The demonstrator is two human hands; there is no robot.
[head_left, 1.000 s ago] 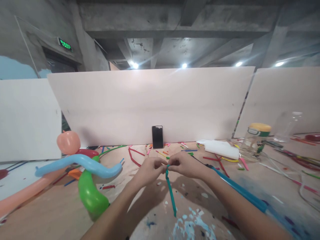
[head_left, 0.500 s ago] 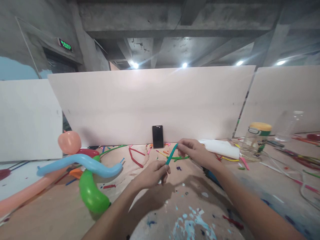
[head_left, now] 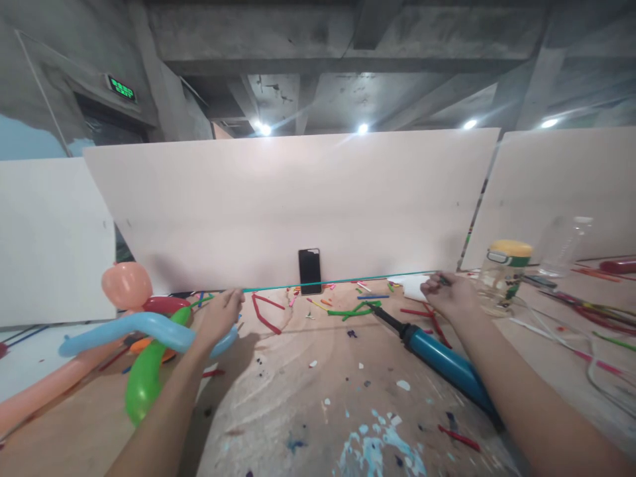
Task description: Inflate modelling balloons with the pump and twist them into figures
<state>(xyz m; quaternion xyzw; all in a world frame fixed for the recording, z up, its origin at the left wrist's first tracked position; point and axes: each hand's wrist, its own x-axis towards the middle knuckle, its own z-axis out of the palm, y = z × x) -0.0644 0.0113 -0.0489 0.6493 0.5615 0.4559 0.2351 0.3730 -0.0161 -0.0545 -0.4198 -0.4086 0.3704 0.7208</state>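
A teal balloon (head_left: 338,281), uninflated, is stretched thin in a nearly level line between my two hands. My left hand (head_left: 226,311) is closed on its left end, above the inflated blue balloon (head_left: 144,324) and green balloon (head_left: 144,384). My right hand (head_left: 444,291) is closed round the other end, in front of a white roll (head_left: 413,289). Below the stretched balloon a blue hand pump (head_left: 447,361) lies on the table, its dark nozzle pointing up and left, partly behind my right forearm.
A black phone (head_left: 310,268) leans against the white board (head_left: 298,199). Loose balloons, red, green and blue, lie along the board. A yellow-lidded bottle (head_left: 505,271) and a clear bottle (head_left: 571,248) stand right. Inflated peach balloon (head_left: 126,286) at left.
My hands have moved far apart, left and right, pulling the teal balloon from a short piece into a long thin line. The pump has come into clear view.
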